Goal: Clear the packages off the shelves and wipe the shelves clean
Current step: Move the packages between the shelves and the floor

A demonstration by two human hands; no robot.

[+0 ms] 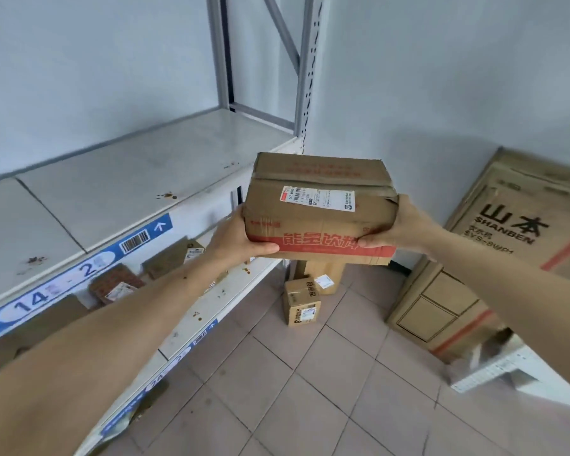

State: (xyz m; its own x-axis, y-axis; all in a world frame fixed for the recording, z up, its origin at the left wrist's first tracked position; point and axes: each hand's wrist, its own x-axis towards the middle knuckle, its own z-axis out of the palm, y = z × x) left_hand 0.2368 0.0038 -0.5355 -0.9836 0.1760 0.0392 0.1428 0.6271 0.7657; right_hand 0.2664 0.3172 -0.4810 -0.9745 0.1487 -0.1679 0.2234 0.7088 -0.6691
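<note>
Here both outstretched hands, left hand (pixel 236 236) and right hand (pixel 397 225), grip the cardboard box (pixel 320 209).

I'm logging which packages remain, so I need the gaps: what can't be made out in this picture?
Head view only:
- Lower shelf: the left arm and the top shelf hide most packages there, so no count.
- Carried box: label print too small to read; both hands cover its ends.
- Floor boxes: the rear one is partly hidden behind the carried box.
- Big carton: blurred, and cut off by the right edge.
</note>
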